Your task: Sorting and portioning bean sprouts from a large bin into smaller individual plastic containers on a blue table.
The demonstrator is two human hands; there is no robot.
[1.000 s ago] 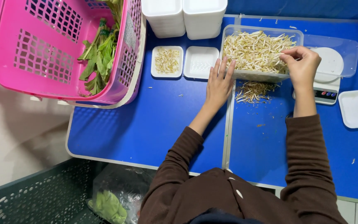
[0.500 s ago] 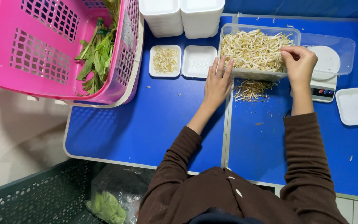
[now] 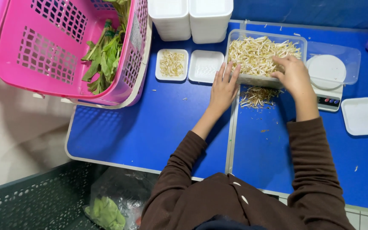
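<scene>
A clear plastic tub [image 3: 301, 41] full of pale bean sprouts [image 3: 255, 52] stands on the blue table [image 3: 158, 123]. My left hand [image 3: 223, 87] rests flat against the tub's near left corner, fingers spread. My right hand [image 3: 293, 76] reaches over the tub's near edge, fingers curled into the sprouts. A small loose pile of sprouts [image 3: 257, 96] lies on the table between my hands. To the left sit a white foam tray with sprouts [image 3: 172, 64] and an empty white foam tray [image 3: 205, 66].
A pink basket [image 3: 47, 51] with leafy greens [image 3: 105, 57] overhangs the table's left end. Stacks of white trays [image 3: 190, 19] stand at the back. A kitchen scale [image 3: 328, 81] and another white tray [image 3: 364, 116] are at right. A dark crate [image 3: 26, 202] sits below.
My right hand has dropped from the tub's far right side to its near edge, into the sprouts. My left hand stays at the tub's corner. The view shifted slightly.
</scene>
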